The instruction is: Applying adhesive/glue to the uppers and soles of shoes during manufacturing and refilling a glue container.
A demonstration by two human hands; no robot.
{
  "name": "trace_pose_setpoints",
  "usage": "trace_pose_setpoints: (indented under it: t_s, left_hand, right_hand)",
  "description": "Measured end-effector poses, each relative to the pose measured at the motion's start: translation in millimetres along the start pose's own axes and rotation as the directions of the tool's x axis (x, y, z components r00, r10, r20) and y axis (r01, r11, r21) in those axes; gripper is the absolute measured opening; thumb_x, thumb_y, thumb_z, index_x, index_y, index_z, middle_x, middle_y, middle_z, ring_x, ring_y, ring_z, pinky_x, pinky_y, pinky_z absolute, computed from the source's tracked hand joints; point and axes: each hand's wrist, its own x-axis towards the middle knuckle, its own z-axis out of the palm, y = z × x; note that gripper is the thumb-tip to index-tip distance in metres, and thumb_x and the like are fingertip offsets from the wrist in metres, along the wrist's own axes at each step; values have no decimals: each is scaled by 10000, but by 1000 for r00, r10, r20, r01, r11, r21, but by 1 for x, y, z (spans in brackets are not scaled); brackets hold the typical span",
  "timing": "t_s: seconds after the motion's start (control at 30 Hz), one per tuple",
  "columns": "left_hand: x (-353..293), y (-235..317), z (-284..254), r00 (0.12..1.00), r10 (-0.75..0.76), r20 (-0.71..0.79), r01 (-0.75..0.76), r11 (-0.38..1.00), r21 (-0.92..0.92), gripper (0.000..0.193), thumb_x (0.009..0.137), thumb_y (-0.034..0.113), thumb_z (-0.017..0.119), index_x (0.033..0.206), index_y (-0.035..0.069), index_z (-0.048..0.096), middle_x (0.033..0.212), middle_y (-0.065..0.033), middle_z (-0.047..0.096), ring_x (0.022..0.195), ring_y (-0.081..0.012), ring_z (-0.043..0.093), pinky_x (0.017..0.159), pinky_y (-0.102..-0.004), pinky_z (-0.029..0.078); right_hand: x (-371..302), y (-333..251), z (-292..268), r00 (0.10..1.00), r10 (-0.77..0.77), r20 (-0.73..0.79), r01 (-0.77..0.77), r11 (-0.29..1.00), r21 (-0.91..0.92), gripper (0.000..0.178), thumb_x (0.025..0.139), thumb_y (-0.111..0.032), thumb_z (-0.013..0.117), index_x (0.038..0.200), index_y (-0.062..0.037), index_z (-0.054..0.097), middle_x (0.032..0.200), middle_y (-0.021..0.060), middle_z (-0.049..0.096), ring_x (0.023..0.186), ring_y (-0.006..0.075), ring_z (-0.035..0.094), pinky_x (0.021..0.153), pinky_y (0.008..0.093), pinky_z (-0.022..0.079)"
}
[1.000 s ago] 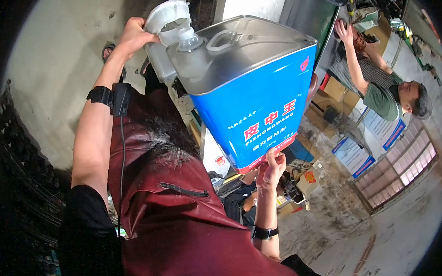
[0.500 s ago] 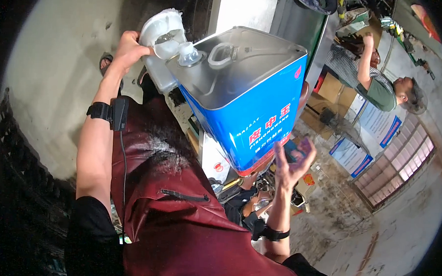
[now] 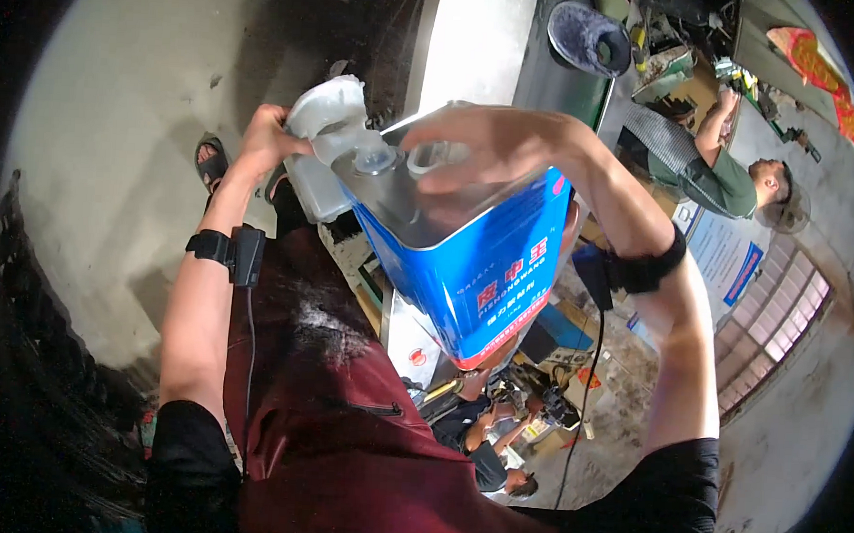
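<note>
My left hand (image 3: pixel 266 143) is closed on a cut-open jug (image 3: pixel 327 105) of cloudy white plastic. Its ragged opening is beside the spout (image 3: pixel 374 159) of a large rectangular tin can (image 3: pixel 474 278), blue on the side with bare metal on top. Whether jug and spout touch, I cannot tell. Over the can's top, my right hand (image 3: pixel 508 151) is spread and blurred by motion, thumb apart from the fingers. It is at the can's carrying handle (image 3: pixel 439 157) and hides part of it; no grip on it shows.
A dark bucket (image 3: pixel 589 40) stands on a surface at the upper right, past a pale flat board (image 3: pixel 475 45). A person in a green top (image 3: pixel 736 180) works at the right. Another person (image 3: pixel 495 460) sits low near boxes and clutter. A cable (image 3: pixel 588 397) hangs from my right wrist.
My right hand has gone from beside the can's blue side to over its top, near the handle. The can and the jug in my left hand sit lower in view.
</note>
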Motion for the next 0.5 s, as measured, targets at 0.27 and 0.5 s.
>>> trace_pose_setpoints:
  t_s: [0.27, 0.5]
  left_hand:
    - [-1, 1, -2, 994, -47, -100, 58, 993, 103, 513, 513, 117, 920, 968, -62, 764, 880, -126, 762, 795, -209, 713, 767, -358, 566]
    - [8, 3, -11, 995, 86, 42, -91, 986, 141, 429, 541, 94, 892, 939, -28, 787, 842, -117, 778, 753, -154, 703, 723, -349, 562]
  right_hand:
    - [66, 33, -3, 961, -56, 271, 43, 998, 53, 822, 654, -501, 942, 1289, -70, 648, 1218, 111, 645, 1138, 284, 614, 965, 407, 491]
    - [45, 34, -31, 914, 216, 344, -122, 954, -275, 542, 642, -506, 936, 838, -61, 696, 802, 60, 675, 841, 220, 666, 709, 412, 525]
